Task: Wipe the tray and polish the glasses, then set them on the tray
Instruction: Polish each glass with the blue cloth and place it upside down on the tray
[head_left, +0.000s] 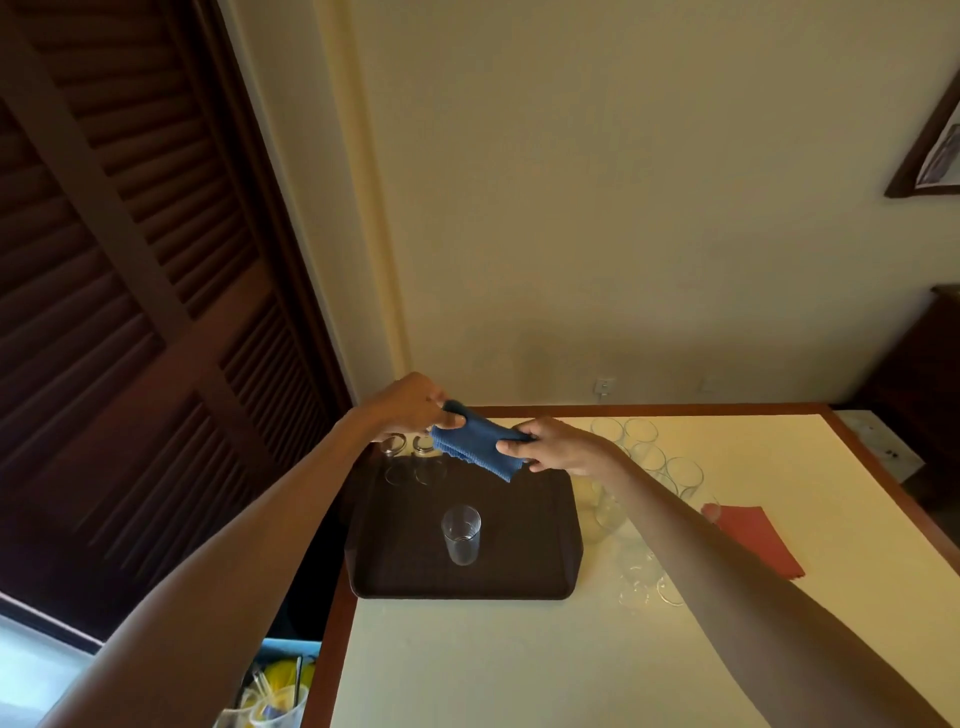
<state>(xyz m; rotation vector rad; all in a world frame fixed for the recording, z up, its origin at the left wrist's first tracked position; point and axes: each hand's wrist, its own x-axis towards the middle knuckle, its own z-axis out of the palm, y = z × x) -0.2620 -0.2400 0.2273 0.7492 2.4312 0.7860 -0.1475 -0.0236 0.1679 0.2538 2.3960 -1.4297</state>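
A dark brown tray (519, 561) lies on the cream table. One clear glass (461, 534) stands upright near the tray's middle, and two more glasses (410, 460) stand at its far left corner. Above the tray's far edge I hold a folded blue cloth (475, 447) stretched between both hands. My left hand (415, 405) pinches its far left end. My right hand (553, 447) grips its right end. Several clear glasses (654, 462) stand on the table to the right of the tray, partly hidden by my right forearm.
A red cloth (756, 540) lies on the table (519, 665) at the right. A louvred wooden door (130, 312) fills the left. A blue bin with utensils and cups (275, 691) sits below the table's left edge. The wall is right behind the table.
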